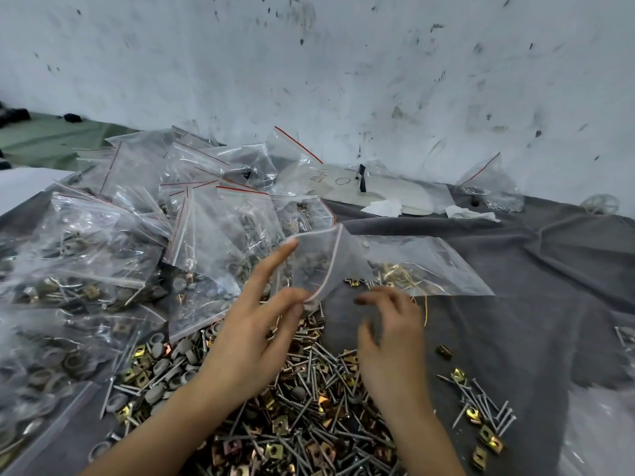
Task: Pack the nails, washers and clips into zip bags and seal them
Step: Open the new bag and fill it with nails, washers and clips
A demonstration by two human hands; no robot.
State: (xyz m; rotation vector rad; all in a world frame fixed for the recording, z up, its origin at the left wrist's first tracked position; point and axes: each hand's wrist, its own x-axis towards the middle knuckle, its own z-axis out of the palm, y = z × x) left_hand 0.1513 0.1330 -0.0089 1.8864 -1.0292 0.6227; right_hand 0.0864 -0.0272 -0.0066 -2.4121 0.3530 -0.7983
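My left hand (254, 324) pinches the lower corner of a clear empty zip bag (326, 262) between thumb and finger, its forefinger stretched up along the bag's mouth. My right hand (391, 338) hovers just right of the bag with fingers loosely curled, holding nothing. Below both hands lies a heap of loose nails, grey washers and brass clips (302, 407) on the grey cloth (515, 286). A stack of flat empty zip bags (439, 269) lies behind my right hand.
A big pile of filled zip bags (137, 235) covers the left side. A small cluster of nails and clips (481, 417) lies at the right. White paper and tissue (385, 197) and another bag (491, 187) sit by the stained wall.
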